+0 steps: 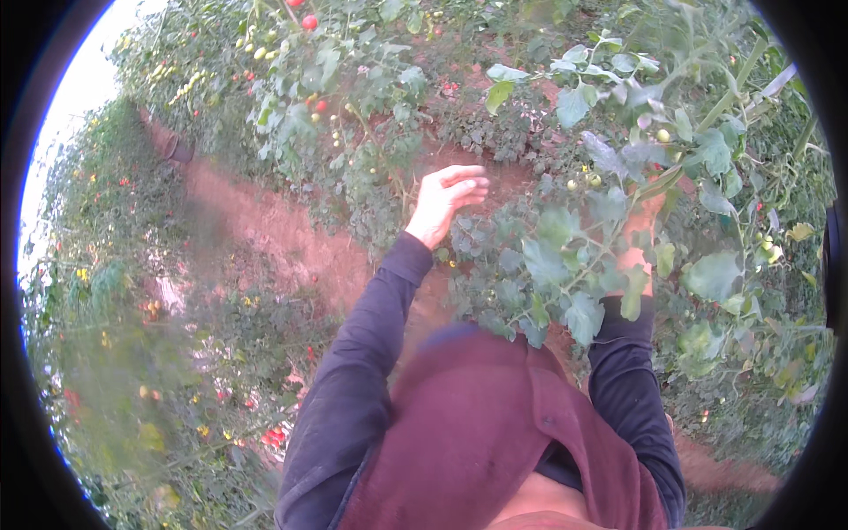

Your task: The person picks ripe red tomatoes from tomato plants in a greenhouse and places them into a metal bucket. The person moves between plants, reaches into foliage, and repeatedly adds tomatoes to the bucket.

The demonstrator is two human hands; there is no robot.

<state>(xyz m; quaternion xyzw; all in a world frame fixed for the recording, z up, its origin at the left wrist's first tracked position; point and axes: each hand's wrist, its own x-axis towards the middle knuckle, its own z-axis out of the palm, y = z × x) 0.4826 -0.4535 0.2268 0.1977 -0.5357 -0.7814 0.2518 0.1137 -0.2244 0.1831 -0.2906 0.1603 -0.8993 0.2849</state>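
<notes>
My left hand (450,199) hangs in the air over reddish soil, between tomato plants. Its fingers are half bent and a little apart, and nothing shows in them. My right hand (644,207) reaches in among the foliage of a tomato plant (583,315) in front of me. Leaves and a stem cover most of its fingers, so what it grips is hidden. A speck of red shows by its fingertips. Pale green tomatoes (594,179) hang just left of that hand, and another green tomato (663,135) hangs above it.
A bare soil path (278,232) runs along the left. Tomato plants with red tomatoes (309,22) and green ones stand ahead. More plants with red tomatoes (273,436) line the lower left. Thick stems (732,93) slant through the upper right. A dark round object (179,150) lies up the path.
</notes>
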